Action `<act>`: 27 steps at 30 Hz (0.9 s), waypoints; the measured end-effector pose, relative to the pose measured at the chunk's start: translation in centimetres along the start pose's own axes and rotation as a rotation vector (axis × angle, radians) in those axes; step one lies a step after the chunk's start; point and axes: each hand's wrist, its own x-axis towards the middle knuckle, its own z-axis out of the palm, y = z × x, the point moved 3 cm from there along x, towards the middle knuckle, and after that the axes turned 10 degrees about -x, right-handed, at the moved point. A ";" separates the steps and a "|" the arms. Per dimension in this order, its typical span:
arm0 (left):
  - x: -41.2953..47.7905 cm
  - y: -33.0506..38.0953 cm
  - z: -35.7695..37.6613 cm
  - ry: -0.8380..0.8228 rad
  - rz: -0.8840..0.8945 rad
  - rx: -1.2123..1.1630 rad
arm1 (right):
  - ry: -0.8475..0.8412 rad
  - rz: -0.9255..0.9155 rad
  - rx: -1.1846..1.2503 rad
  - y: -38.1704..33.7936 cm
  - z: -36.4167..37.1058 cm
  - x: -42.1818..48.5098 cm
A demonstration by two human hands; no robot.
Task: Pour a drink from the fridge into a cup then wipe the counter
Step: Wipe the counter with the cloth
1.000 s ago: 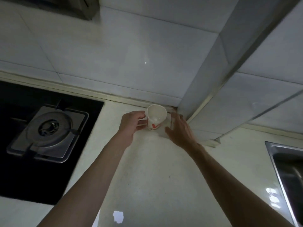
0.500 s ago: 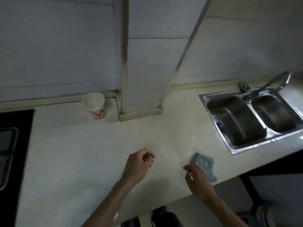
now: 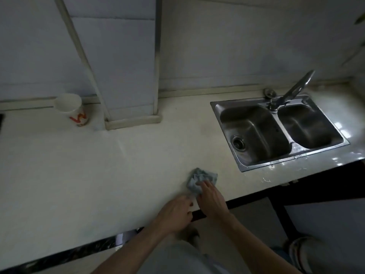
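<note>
A white cup (image 3: 72,110) with a red mark stands at the back of the pale counter (image 3: 79,175), against the wall beside a tiled column. A crumpled blue-grey cloth (image 3: 199,179) lies near the counter's front edge. My right hand (image 3: 212,200) rests on the cloth with its fingers closed over the near part. My left hand (image 3: 174,213) is just left of it, fingertips touching the cloth's near corner, fingers curled. How firmly the left hand holds the cloth is unclear.
A steel double sink (image 3: 276,133) with a tap (image 3: 292,89) is set in the counter at the right. The tiled column (image 3: 128,76) juts out at the back. A black hob edge (image 3: 1,120) shows at far left. The floor lies below the counter edge.
Both hands left the cup at the back wall and came to the front edge. The right hand has closed on the cloth, and the left hand has joined it.
</note>
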 end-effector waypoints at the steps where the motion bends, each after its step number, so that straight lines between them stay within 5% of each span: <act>1: 0.6 0.4 0.8 0.003 -0.029 0.006 | -0.023 -0.026 0.001 0.4 0.2 0.3; 11: 2.8 1.2 8.7 0.126 -0.260 0.175 | -0.064 -0.299 -0.142 2.7 1.8 -0.7; 19: 2.7 1.5 9.3 0.129 -0.295 0.259 | -0.116 -0.276 -0.187 2.7 3.6 -0.3; 27: 3.4 2.0 9.3 0.051 -0.309 0.359 | -0.138 -0.304 -0.479 4.4 4.5 -0.7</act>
